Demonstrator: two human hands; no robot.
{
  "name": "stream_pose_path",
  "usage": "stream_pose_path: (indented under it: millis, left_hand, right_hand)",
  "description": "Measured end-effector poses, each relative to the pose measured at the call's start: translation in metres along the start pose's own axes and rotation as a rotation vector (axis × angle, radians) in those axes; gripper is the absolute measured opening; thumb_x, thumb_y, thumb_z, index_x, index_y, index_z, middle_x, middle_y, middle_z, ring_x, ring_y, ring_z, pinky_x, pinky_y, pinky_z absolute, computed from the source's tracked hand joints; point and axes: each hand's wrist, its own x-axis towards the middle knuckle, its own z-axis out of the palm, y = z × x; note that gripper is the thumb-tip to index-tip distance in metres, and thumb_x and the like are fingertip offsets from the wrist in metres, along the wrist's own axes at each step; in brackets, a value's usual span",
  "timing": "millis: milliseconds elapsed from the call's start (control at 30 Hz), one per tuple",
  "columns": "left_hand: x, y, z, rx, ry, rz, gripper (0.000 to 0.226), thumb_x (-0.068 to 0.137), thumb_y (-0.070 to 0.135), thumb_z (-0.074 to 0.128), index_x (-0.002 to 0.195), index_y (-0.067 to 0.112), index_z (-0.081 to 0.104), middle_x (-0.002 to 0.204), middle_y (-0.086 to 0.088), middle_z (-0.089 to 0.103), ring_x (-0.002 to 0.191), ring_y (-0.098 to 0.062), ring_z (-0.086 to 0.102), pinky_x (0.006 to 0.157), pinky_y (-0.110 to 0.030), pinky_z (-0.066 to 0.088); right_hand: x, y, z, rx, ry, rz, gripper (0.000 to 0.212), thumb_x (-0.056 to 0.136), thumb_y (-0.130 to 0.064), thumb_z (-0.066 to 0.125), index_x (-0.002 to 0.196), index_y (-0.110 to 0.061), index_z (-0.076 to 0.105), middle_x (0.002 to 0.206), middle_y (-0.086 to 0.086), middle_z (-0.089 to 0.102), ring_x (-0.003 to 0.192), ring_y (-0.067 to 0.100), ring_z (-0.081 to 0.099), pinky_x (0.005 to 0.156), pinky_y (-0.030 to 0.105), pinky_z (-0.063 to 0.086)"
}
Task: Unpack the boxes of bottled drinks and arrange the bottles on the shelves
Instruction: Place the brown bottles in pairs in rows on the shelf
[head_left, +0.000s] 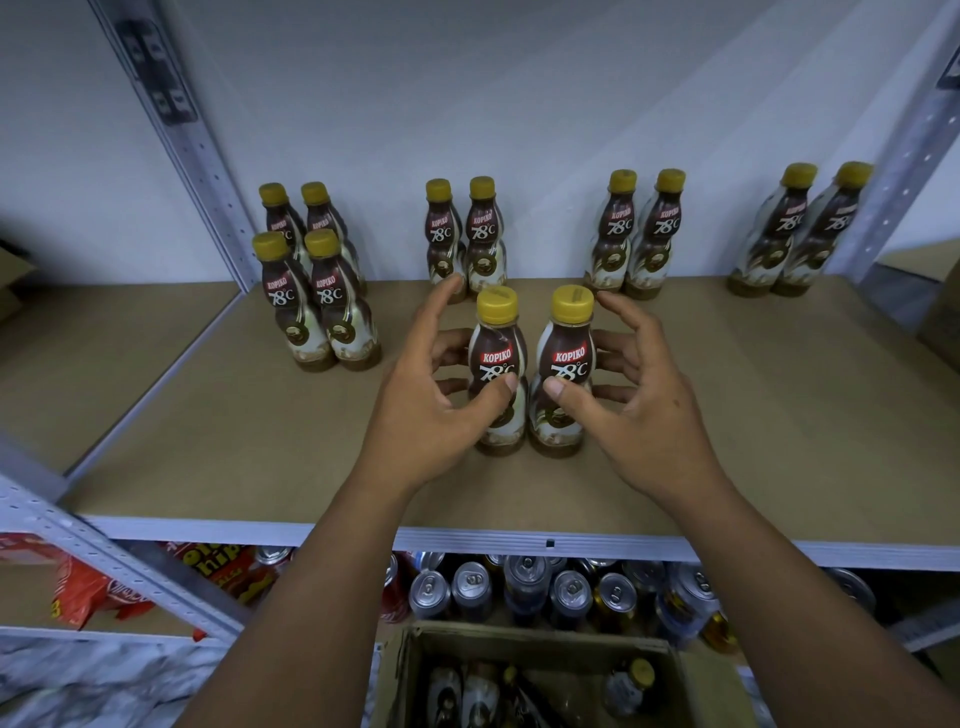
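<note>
Two upright yellow-capped brown plastic bottles (566, 358) stand on the shelf (260, 441), left hand (431, 410) loosely curled round the left one, right hand (639, 410) round the right

Probably a shop stockroom. Identical coffee bottles (649, 234) stand grouped on a steel-framed shelf (753, 415); below that shelf sit drink cans (524, 587), snack packets (93, 592) and an open carton (524, 642).
</note>
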Motion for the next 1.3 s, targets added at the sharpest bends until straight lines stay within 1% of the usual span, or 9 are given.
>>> stream_pose_path:
  millis: [133, 233, 300, 567, 767, 933, 1033, 1167, 1300]
  left_hand:
    - [0.003, 0.007, -0.007, 0.091, -0.075, 0.031, 0.098, 0.082, 0.025, 0.085, 0.153, 0.055, 0.024, 0.136, 0.009, 0.062, 0.125, -0.009, 0.059, 0.1, -0.038, 0.053]
    - [0.004, 0.013, -0.011, 0.126, -0.136, 0.057, 0.095, 0.082, 0.021, 0.084, 0.151, 0.056, 0.029, 0.131, 0.019, 0.06, 0.119, -0.002, 0.06, 0.087, -0.035, 0.061]
    - [0.004, 0.013, -0.012, 0.132, -0.157, 0.067, 0.092, 0.083, 0.015, 0.082, 0.148, 0.056, 0.032, 0.125, 0.027, 0.06, 0.115, 0.001, 0.061, 0.081, -0.035, 0.063]
    - [0.004, 0.011, -0.012, 0.182, -0.17, 0.068, 0.089, 0.087, 0.018, 0.08, 0.149, 0.055, 0.03, 0.12, 0.014, 0.069, 0.113, 0.0, 0.064, 0.085, -0.033, 0.062]
    - [0.008, 0.006, -0.009, 0.169, -0.181, 0.075, 0.087, 0.091, 0.017, 0.076, 0.154, 0.049, 0.026, 0.124, 0.016, 0.067, 0.115, -0.001, 0.064, 0.089, -0.039, 0.061]
    - [0.016, -0.001, -0.007, 0.149, -0.184, 0.085, 0.087, 0.093, 0.017, 0.074, 0.156, 0.048, 0.023, 0.132, 0.023, 0.061, 0.118, -0.001, 0.063, 0.096, -0.041, 0.058]
    - [0.027, -0.004, -0.007, 0.173, -0.192, 0.098, 0.087, 0.094, 0.016, 0.074, 0.158, 0.043, 0.021, 0.138, 0.018, 0.059, 0.12, 0.001, 0.062, 0.101, -0.034, 0.055]
    - [0.044, -0.012, -0.006, 0.184, -0.194, 0.113, 0.089, 0.094, 0.013, 0.073, 0.158, 0.044, 0.019, 0.137, 0.017, 0.06, 0.119, 0.001, 0.062, 0.103, -0.033, 0.053]
    - [0.063, -0.021, -0.006, 0.196, -0.201, 0.099, 0.091, 0.094, 0.013, 0.072, 0.157, 0.049, 0.016, 0.14, 0.009, 0.06, 0.123, -0.003, 0.061, 0.105, -0.035, 0.053]
  right_hand:
    - [0.003, -0.006, -0.006, -0.056, -0.047, -0.039, 0.094, 0.078, -0.034, 0.086, 0.149, -0.051, 0.027, 0.128, -0.023, 0.058, 0.12, -0.006, 0.055, 0.097, 0.026, 0.05]
    - [0.004, -0.01, -0.009, -0.134, -0.122, -0.061, 0.101, 0.08, -0.029, 0.085, 0.145, -0.066, 0.018, 0.127, -0.029, 0.053, 0.115, -0.014, 0.054, 0.089, 0.021, 0.052]
    - [0.004, -0.012, -0.009, -0.171, -0.147, -0.077, 0.101, 0.082, -0.024, 0.084, 0.143, -0.069, 0.017, 0.126, -0.032, 0.052, 0.112, -0.017, 0.053, 0.089, 0.028, 0.057]
    - [0.003, -0.01, -0.007, -0.131, -0.136, -0.057, 0.094, 0.085, -0.02, 0.08, 0.148, -0.062, 0.025, 0.13, -0.013, 0.067, 0.112, 0.003, 0.067, 0.088, 0.044, 0.06]
    - [0.007, -0.01, -0.001, -0.189, -0.108, -0.04, 0.09, 0.086, -0.028, 0.079, 0.147, -0.062, 0.023, 0.115, -0.022, 0.069, 0.093, 0.017, 0.072, 0.081, 0.046, 0.061]
    - [0.013, -0.007, 0.004, -0.189, -0.097, -0.049, 0.09, 0.088, -0.025, 0.079, 0.149, -0.059, 0.022, 0.11, -0.037, 0.061, 0.099, 0.011, 0.07, 0.08, 0.045, 0.06]
    - [0.025, -0.002, 0.007, -0.174, -0.105, -0.061, 0.091, 0.088, -0.022, 0.079, 0.148, -0.06, 0.022, 0.112, -0.031, 0.064, 0.1, 0.024, 0.07, 0.081, 0.049, 0.06]
    - [0.046, 0.009, 0.013, -0.166, -0.116, -0.078, 0.091, 0.087, -0.021, 0.078, 0.148, -0.058, 0.021, 0.111, 0.001, 0.072, 0.098, 0.035, 0.07, 0.081, 0.054, 0.059]
    - [0.065, 0.015, 0.017, -0.111, -0.143, -0.1, 0.089, 0.088, -0.016, 0.077, 0.149, -0.052, 0.024, 0.114, -0.009, 0.07, 0.1, 0.025, 0.07, 0.084, 0.055, 0.058]
